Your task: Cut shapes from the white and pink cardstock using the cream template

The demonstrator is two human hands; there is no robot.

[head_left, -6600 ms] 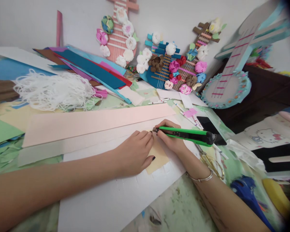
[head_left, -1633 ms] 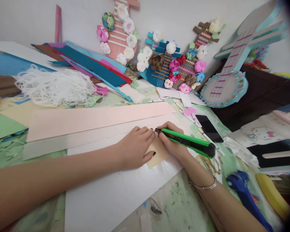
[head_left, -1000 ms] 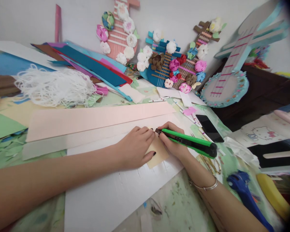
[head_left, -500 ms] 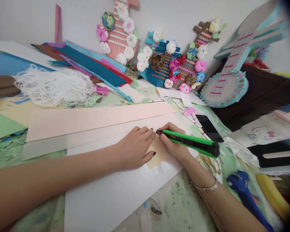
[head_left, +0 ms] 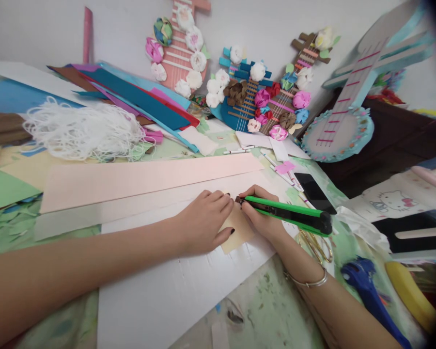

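Note:
My left hand (head_left: 205, 223) lies fairly flat, fingers stretched out, pressing on a small beige piece of paper (head_left: 240, 237). In my right hand (head_left: 263, 218) is a green and black utility knife (head_left: 294, 215), gripped near its front end. The knife's tip is down at the beige paper, close to my left fingertips; the blade itself is too small to make out. Under both hands lies a white board (head_left: 156, 300) with short cut marks. Just beyond them a long pale pink paper strip (head_left: 148, 182) stretches across the table.
White string (head_left: 83, 128) is heaped at the left, before coloured paper sheets (head_left: 138, 99). Flower-decorated paper instruments (head_left: 243, 104) lean at the back. On the right are a phone (head_left: 314, 193), gold-handled scissors (head_left: 314, 247), a blue tool (head_left: 370, 291) and a yellow roll (head_left: 410, 295).

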